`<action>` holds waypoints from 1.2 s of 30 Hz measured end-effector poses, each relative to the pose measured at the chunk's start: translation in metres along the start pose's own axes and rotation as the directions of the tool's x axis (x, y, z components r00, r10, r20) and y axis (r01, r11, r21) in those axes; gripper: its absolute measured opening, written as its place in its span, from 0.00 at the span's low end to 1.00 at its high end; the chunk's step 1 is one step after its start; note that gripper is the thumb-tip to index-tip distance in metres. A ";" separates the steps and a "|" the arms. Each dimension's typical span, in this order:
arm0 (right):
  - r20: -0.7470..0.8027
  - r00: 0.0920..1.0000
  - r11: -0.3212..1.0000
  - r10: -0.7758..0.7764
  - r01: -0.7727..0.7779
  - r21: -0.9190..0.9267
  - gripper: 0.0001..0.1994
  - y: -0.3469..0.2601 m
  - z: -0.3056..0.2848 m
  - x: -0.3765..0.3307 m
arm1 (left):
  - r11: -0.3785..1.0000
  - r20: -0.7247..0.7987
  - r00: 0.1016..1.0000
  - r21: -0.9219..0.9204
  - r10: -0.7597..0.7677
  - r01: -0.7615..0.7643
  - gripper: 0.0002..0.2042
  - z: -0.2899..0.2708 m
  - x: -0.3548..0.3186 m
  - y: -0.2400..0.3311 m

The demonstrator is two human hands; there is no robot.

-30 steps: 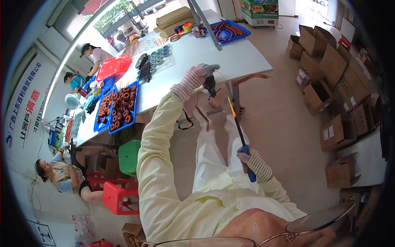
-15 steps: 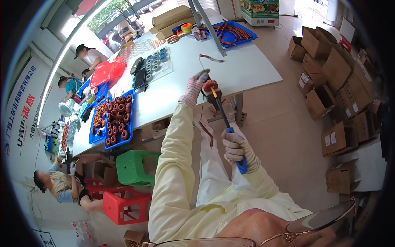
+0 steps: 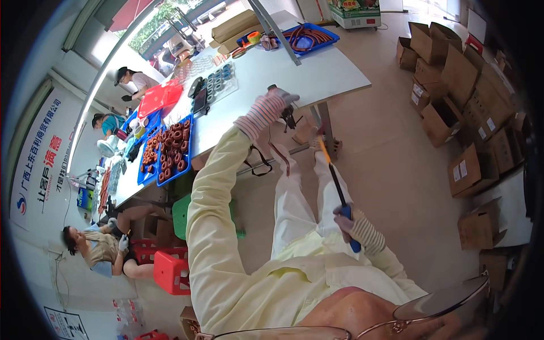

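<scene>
My left hand (image 3: 271, 106), in a pink-and-white striped glove with grey fingertips, is closed at the near table edge. Whatever it grips is hidden behind the fingers. Just below it is a dark clamp-like fixture (image 3: 290, 118). A thin wire with a dark red sleeved end (image 3: 287, 164) hangs down below this hand, in front of my legs. My right hand (image 3: 347, 221), in a striped glove, is wrapped around the blue handle of a long hook-like tool (image 3: 338, 187). Its black shaft and orange tip point up and away, apart from the left hand.
Blue trays (image 3: 190, 148) of reddish-brown wound rings sit on the white table (image 3: 334, 76). Farther back are a blue tray of red cables (image 3: 334, 39) and a sheet of ring parts (image 3: 221, 82). Stools (image 3: 170, 272) and co-workers are left; open cartons (image 3: 442, 119) stand right.
My right hand has drawn the tool down and right, away from the left hand. The wound ring it poked into no longer shows. My left hand has turned over the fixture; the whole view has shifted.
</scene>
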State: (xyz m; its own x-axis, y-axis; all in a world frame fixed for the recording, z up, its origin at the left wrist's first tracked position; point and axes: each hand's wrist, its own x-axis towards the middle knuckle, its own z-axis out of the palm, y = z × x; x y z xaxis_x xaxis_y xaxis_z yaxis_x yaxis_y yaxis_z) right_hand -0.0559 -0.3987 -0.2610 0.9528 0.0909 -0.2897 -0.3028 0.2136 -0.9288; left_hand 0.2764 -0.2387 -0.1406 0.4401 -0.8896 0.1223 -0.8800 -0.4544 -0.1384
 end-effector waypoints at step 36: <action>0.076 0.993 0.995 0.085 -0.089 0.051 0.11 0.000 -0.003 0.038 | 0.992 0.095 0.990 0.072 -0.108 0.102 0.19 -0.017 0.020 0.006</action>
State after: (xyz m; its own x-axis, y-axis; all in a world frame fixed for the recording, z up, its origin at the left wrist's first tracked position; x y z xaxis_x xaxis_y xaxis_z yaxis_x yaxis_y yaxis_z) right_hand -0.0191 -0.3978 -0.2726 0.9191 0.1827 -0.3490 -0.3870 0.2543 -0.8863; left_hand 0.2772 -0.2582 -0.1226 0.5477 -0.8356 0.0428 -0.8155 -0.5446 -0.1959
